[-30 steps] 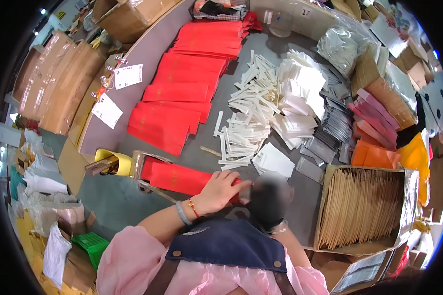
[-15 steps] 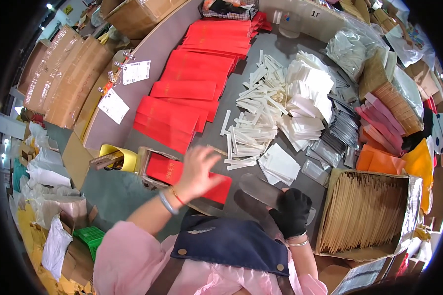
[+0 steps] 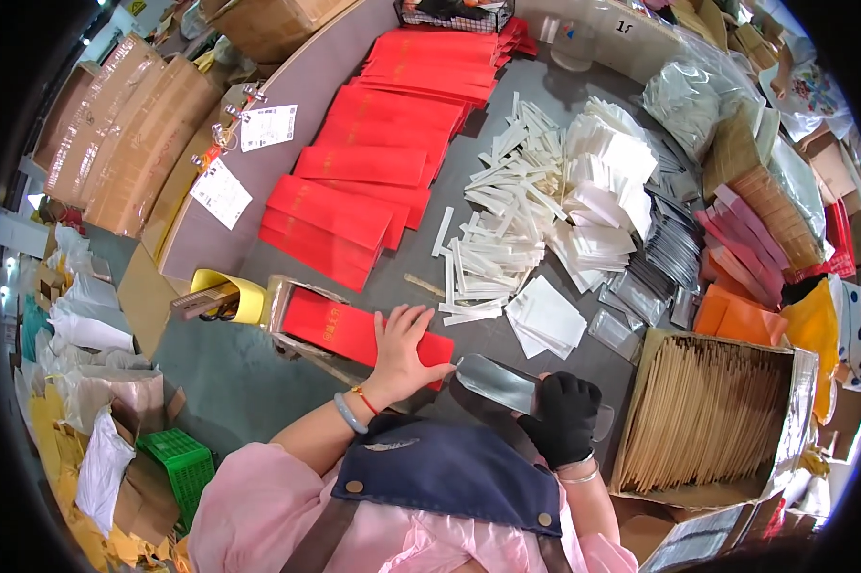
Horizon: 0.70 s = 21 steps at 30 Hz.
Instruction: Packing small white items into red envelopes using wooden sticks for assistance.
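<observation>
My left hand (image 3: pixel 403 355) is bare, with a red cord and a grey bangle at the wrist. Its fingers spread over the right end of a red envelope stack (image 3: pixel 327 326) in a small cardboard box (image 3: pixel 279 304). The thumb points right, close to the tip of a clear plastic sleeve (image 3: pixel 497 383); whether they touch I cannot tell. My right hand (image 3: pixel 564 416), in a black glove with bare fingertips, is closed on the sleeve's right part. Beyond my hands lie white cards (image 3: pixel 545 317) and a heap of white strips (image 3: pixel 492 258).
Rows of red envelopes (image 3: pixel 330 224) cover the table's left side. Clear sleeves (image 3: pixel 674 239) lie right of the white paper. A carton (image 3: pixel 798 411) packed with thin tan pieces stands at right. Left of the small box is a yellow holder (image 3: pixel 249 304) with tools.
My left hand has moved right and down over the red stack, its thumb now near the sleeve's tip. My right hand keeps hold of the sleeve, which has tilted and catches more light.
</observation>
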Tool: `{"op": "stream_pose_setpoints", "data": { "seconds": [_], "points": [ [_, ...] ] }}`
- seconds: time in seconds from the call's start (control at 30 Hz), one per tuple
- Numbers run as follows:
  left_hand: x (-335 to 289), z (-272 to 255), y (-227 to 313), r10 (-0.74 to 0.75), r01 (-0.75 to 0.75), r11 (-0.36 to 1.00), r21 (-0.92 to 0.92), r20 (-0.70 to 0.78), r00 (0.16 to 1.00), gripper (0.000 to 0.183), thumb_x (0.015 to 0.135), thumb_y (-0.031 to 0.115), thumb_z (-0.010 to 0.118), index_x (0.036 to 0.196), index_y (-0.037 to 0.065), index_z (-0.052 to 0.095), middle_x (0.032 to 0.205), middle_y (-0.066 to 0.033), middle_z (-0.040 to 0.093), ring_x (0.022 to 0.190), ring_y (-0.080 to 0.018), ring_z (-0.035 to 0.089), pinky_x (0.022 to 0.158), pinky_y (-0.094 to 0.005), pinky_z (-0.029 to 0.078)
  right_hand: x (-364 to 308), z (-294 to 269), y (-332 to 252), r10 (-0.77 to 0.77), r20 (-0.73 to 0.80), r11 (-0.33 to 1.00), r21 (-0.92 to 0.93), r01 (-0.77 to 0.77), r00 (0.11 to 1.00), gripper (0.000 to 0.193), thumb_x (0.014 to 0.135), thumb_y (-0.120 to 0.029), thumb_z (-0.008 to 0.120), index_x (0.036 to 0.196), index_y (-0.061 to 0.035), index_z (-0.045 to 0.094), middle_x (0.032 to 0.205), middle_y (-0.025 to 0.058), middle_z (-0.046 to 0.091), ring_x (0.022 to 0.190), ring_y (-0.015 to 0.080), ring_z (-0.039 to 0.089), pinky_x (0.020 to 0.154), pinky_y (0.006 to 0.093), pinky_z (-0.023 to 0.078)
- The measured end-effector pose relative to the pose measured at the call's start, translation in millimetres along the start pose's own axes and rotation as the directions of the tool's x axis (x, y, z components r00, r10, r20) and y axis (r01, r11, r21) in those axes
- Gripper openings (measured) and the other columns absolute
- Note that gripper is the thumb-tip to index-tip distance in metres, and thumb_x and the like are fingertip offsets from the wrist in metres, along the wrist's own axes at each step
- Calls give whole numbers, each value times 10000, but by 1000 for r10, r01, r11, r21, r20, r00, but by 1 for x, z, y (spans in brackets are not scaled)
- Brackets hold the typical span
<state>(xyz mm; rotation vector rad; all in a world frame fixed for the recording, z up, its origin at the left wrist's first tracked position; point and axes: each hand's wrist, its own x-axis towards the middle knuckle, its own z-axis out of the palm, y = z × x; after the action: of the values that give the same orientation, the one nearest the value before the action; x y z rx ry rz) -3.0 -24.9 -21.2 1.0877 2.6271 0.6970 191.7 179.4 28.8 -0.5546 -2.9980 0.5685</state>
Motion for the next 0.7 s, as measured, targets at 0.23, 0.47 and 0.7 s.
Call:
{"op": "stream_pose_setpoints", "data": {
  "seconds": [0.23,0.47,0.7],
  "points": [
    [4,-4,2,5,-3,999,-40,59,998,913,652,463,841,1374,28,490,1410,-155,476,1390,-350,320,1147,-635,115,27,42,-28,-142,-74,975,161,153,987,598,649,-463,772,1074,-75,610,1009,115,607,983,327,569,870,460,389],
    [61,1,-4,247,-247,969,13,-5,969,344,741,233,786,1040,97,685,1073,-71,624,1068,-303,533,939,-453,373,20,38,7,-220,-256,970,49,240,941,628,656,-355,832,1186,-99,613,1104,119,623,1055,339,567,922,448,405],
    [87,5,-4,356,-374,908,191,122,926,110,727,142,755,760,135,650,870,-22,569,914,-250,539,806,-407,394,-110,-15,155,604,-541,796,365,-483,586,309,848,-108,738,1117,-7,624,1072,97,625,1033,236,587,930,336,466]
  ]
}}
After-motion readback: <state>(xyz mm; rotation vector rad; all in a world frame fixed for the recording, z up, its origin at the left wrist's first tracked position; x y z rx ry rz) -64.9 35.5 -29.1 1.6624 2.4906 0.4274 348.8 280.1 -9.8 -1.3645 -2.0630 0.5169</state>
